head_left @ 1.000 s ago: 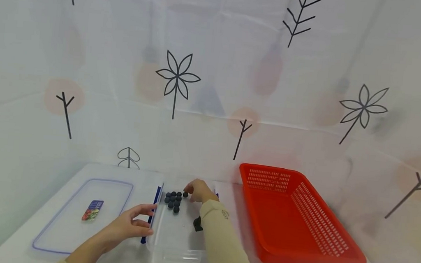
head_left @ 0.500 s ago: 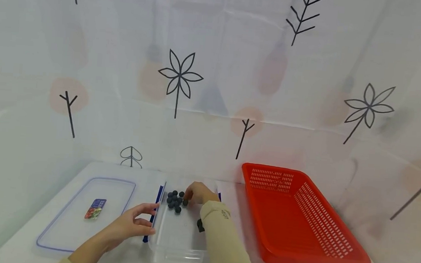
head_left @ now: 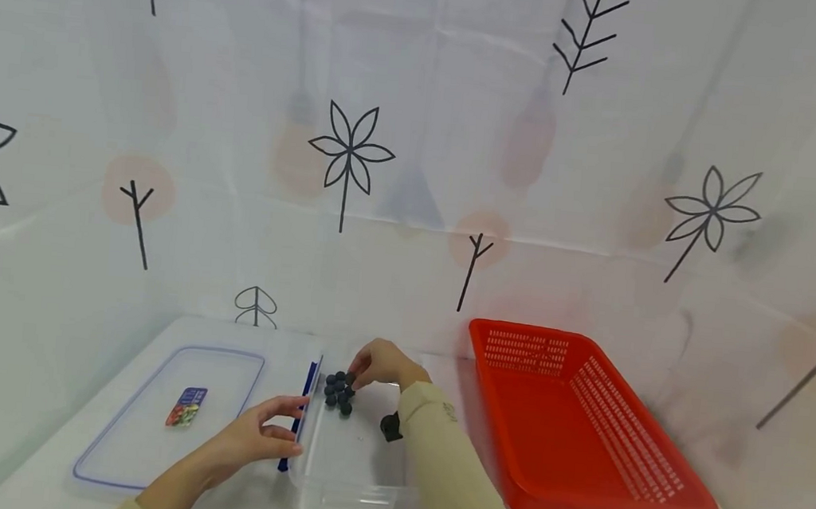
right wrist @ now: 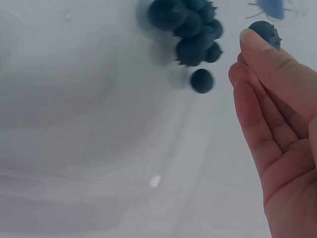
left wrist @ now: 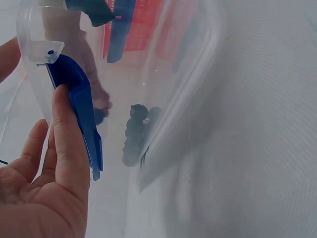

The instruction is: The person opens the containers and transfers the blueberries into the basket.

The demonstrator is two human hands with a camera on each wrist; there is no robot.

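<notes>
In the head view my right hand is over the back of a clear plastic box. Its thumb and fingertips pinch one dark blueberry, clearest in the right wrist view. A cluster of several blueberries lies on the box floor, just left of those fingertips. One blueberry sits at the cluster's edge in the right wrist view. My left hand rests its loosely bent fingers at the box's left side. In the left wrist view, a finger lies against the blue latch.
A flat clear lid with a blue edge and a colourful label lies to the left. On the right stands a red perforated basket. A patterned white sheet hangs behind the white table.
My right hand has worked around the cluster's right side, shifting berries closer together, and now pinches one at its back right. The left hand stays at the box side.
</notes>
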